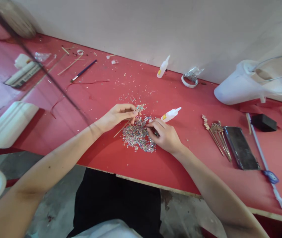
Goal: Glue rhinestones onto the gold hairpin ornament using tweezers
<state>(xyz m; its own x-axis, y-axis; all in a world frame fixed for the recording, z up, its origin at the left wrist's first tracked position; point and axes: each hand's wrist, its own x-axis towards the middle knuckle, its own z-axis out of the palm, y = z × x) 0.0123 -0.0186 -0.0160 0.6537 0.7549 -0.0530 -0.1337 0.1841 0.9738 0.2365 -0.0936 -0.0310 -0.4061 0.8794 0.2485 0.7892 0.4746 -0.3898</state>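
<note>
My left hand [124, 114] pinches a thin gold hairpin [123, 128] near its decorated end, the bare stem pointing down to the left. Sparkling stones cover the pin's head [140, 107]. Below it a pile of small glittering stones [136, 135] is spread on the red table [101, 145]. At the right side of the pile my right hand [163, 133] is closed, thumb and fingers together over the stones; what it holds is too small to name. A white glue bottle [171, 114] with a yellow label lies just behind my right hand.
Behind stand a second glue bottle [163, 67] and a tape roll [190, 81]. To the right are finished-looking hairpins [216, 138], a phone [241, 147], a black block [264, 122] and a white container [240, 82]. A brush [83, 70] and a white box [10, 124] lie left.
</note>
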